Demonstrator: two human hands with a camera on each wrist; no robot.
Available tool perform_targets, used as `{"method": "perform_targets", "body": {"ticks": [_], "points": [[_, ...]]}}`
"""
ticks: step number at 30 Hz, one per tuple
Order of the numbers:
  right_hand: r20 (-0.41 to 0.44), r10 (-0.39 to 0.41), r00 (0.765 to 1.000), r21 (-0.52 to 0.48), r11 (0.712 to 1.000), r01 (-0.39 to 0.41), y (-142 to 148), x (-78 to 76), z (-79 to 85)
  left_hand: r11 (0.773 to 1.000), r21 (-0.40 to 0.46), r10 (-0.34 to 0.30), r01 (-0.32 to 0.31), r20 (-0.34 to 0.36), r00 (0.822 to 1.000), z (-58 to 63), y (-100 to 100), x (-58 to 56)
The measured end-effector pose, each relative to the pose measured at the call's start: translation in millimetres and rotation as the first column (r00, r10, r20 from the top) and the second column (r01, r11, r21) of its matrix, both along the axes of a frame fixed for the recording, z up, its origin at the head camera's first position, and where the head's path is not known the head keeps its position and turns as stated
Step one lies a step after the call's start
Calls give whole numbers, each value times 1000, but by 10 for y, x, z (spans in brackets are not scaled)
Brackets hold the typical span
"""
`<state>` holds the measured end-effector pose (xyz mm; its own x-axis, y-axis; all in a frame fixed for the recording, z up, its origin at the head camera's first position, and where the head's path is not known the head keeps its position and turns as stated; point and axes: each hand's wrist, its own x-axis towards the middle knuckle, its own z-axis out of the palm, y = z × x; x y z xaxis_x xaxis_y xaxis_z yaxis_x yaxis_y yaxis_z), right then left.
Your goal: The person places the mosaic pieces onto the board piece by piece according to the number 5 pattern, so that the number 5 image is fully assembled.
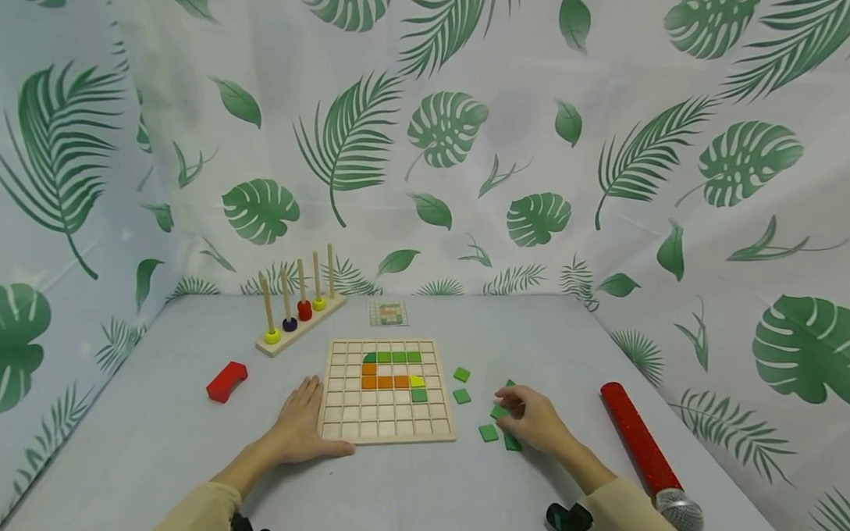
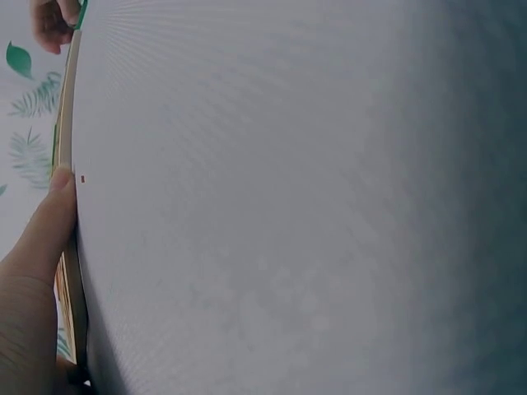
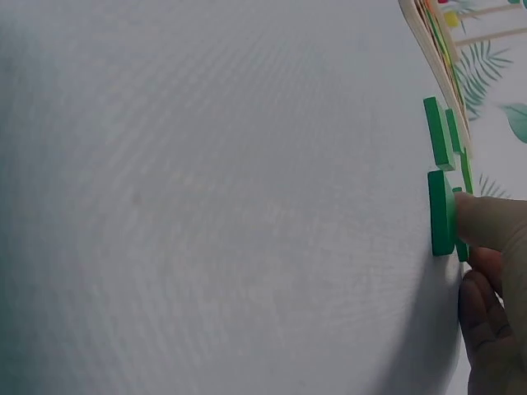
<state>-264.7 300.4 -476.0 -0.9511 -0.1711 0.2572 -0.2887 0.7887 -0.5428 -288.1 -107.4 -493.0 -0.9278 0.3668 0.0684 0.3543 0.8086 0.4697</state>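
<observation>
A wooden grid board lies on the table with orange, green and yellow tiles in some cells. My left hand rests at its front left corner, fingers along the left side and thumb along the front edge. To the board's right, my right hand is low over several loose green tiles. Its thumb and index finger are bent around one green tile. In the right wrist view the thumb is against the green tiles; whether it pinches one is hidden.
A peg stand with coloured rings stands behind the board on the left, and a small pattern card lies behind it. A red block is at left. A red microphone lies beyond my right arm.
</observation>
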Motion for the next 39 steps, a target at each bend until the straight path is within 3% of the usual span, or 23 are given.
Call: {"method": "perform_targets", "body": {"ticks": [7, 19, 27, 39], "points": [[-36, -17, 999, -22, 1000, 16, -11, -28, -3, 1000, -6, 2, -2, -13, 1000, -14, -18, 0], [-12, -62, 998, -99, 993, 61, -140, -137, 81, 1000, -13, 3, -3, -9, 1000, -15, -34, 27], [-3, -36, 999, -120, 992, 36, -365, -183, 89, 1000, -16, 3, -3, -7, 1000, -6, -28, 17], [-21, 67, 998, -123, 990, -69, -772, -247, 65, 1000, -22, 4, -5, -17, 1000, 10, -15, 8]]}}
